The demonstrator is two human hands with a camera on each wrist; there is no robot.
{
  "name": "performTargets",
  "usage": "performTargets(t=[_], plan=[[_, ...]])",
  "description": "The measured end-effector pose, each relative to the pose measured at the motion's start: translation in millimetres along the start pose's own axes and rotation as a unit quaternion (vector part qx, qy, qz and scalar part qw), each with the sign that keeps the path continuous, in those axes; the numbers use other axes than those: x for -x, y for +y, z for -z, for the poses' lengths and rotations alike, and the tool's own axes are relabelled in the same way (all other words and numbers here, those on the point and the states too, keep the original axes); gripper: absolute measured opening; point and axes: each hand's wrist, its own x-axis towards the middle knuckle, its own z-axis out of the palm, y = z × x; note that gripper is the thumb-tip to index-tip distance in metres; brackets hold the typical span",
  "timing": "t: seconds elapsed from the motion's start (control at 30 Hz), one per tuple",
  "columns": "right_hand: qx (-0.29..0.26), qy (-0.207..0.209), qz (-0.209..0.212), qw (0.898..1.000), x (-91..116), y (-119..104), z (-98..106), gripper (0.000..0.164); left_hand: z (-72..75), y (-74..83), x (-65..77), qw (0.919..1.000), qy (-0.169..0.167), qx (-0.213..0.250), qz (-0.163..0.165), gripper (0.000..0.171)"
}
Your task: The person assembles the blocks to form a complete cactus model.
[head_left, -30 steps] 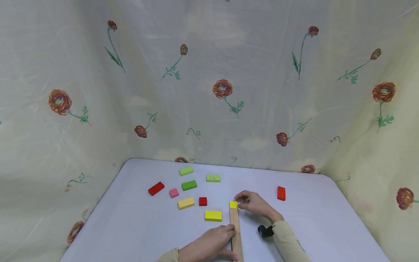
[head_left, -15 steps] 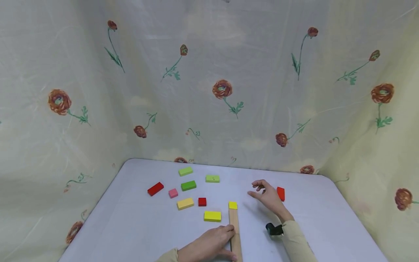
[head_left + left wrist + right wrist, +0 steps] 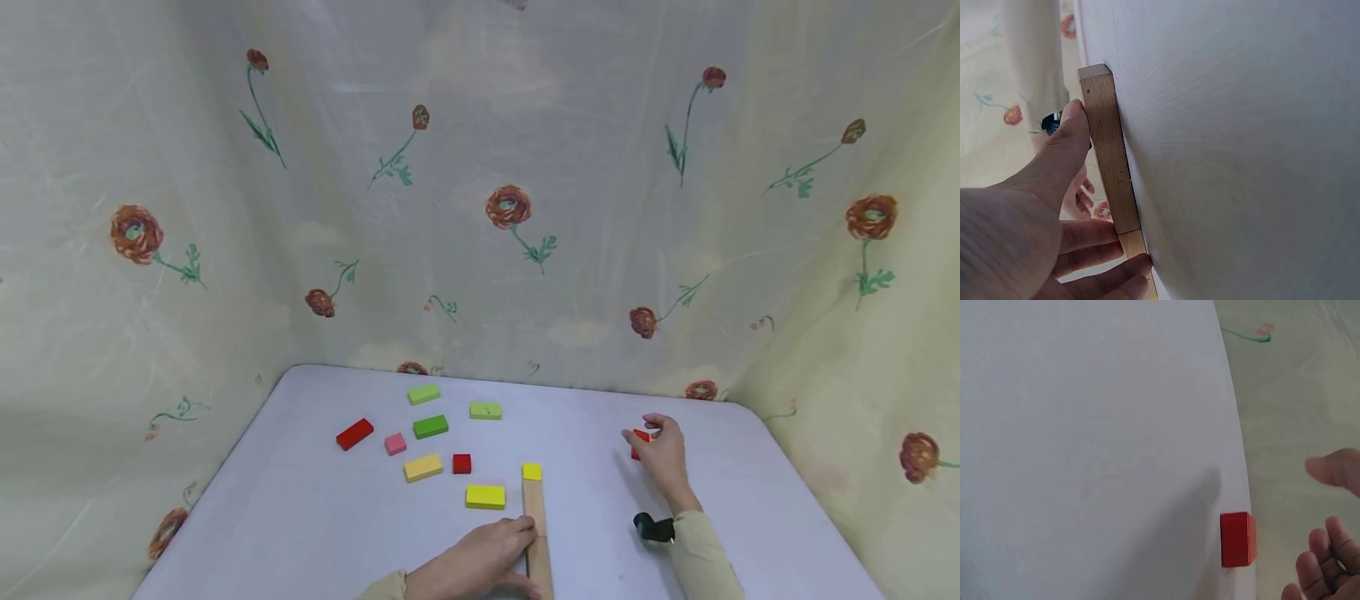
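Note:
Two plain wooden blocks [image 3: 533, 497] lie end to end in a line, a yellow block [image 3: 532, 472] standing at the far end. My left hand [image 3: 480, 557] holds this row from its left side, thumb near the close end and fingers at the seam; the left wrist view shows the fingertips on the wooden block [image 3: 1110, 156]. Over at the right, my right hand [image 3: 663, 454] hovers by a red block [image 3: 638, 444], partly covering it. Thumb and fingers of that hand [image 3: 1329, 550] are spread apart, and the red block [image 3: 1236, 540] sits outside them.
Left of the row lie a yellow block [image 3: 485, 497], a pale yellow one [image 3: 423, 467], a small red one [image 3: 462, 463], a pink one [image 3: 395, 443], a long red one [image 3: 355, 434] and several green blocks [image 3: 431, 427]. A flowered curtain [image 3: 585, 250] hangs behind the white table [image 3: 300, 517].
My right hand has left the yellow block and moved right to the red block. The yellow block stays at the row's far end. My left hand keeps its place.

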Motion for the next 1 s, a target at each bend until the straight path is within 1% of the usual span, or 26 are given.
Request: performTargets(t=[0.07, 0.2, 0.37, 0.47, 0.7, 0.8, 0.9, 1.0], plan=[[0.009, 0.0, -0.011, 1.0, -1, 5, 2, 0.051, 0.4, 0.3, 0.4, 1.0, -0.001, 0.001, 0.001, 0.078], [0.018, -0.017, -0.043, 0.999, 0, 10, 4, 0.053, 1.6, 1.0, 1.4, 1.0, -0.001, 0.003, 0.004, 0.077], [0.007, -0.044, -0.08, 0.996, 3, 15, 6, 0.06, 0.9, 1.0, 1.2, 1.0, -0.002, 0.004, 0.006, 0.076], [0.01, -0.058, -0.101, 0.993, 4, 19, 6, 0.061, -0.3, 0.6, 1.1, 1.0, 0.002, 0.0, -0.001, 0.075], [0.051, -0.079, -0.098, 0.991, 3, 20, 11, 0.055, -0.4, 0.4, 0.9, 0.9999, 0.01, -0.008, -0.009, 0.075], [0.056, -0.097, -0.109, 0.988, 2, 20, 11, 0.053, -0.3, 0.8, 0.7, 0.9999, 0.007, -0.006, -0.009, 0.075], [0.055, -0.116, -0.114, 0.985, 1, 19, 10, 0.05, -0.2, 1.0, 0.4, 1.0, 0.001, 0.003, -0.003, 0.076], [0.06, -0.123, -0.11, 0.984, 2, 18, 8, 0.048, -0.2, 1.1, 0.1, 0.9999, -0.002, 0.011, 0.006, 0.077]])
